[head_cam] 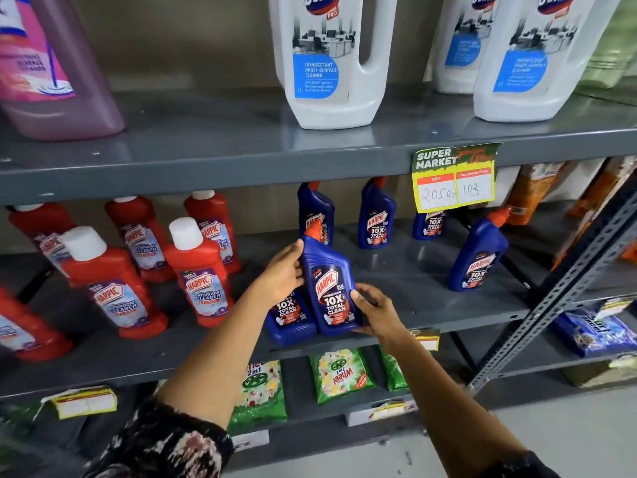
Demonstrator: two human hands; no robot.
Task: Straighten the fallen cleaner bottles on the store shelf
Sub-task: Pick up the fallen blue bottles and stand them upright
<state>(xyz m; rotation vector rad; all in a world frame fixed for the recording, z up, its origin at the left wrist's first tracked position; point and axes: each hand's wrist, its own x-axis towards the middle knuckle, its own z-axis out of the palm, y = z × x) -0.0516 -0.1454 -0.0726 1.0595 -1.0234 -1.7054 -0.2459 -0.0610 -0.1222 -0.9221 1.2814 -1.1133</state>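
Note:
A blue Harpic cleaner bottle [329, 288] with an orange cap stands nearly upright at the front of the middle grey shelf [448, 305]. My left hand [282, 270] grips its upper left side and my right hand [375, 312] holds its lower right side near the base. A second blue bottle [287, 319] stands just left of it, partly hidden behind my left hand. Three more blue bottles stand upright further back [315, 215] [375, 215] [477, 253]. Another blue one [427, 225] is half hidden behind the price tag.
Several red Harpic bathroom cleaner bottles [196, 274] stand on the left of the same shelf. White disinfectant jugs [331, 60] and a pink bottle [51, 67] fill the shelf above. A yellow price tag [455, 181] hangs from that shelf's edge. Green detergent packs [339, 374] lie below.

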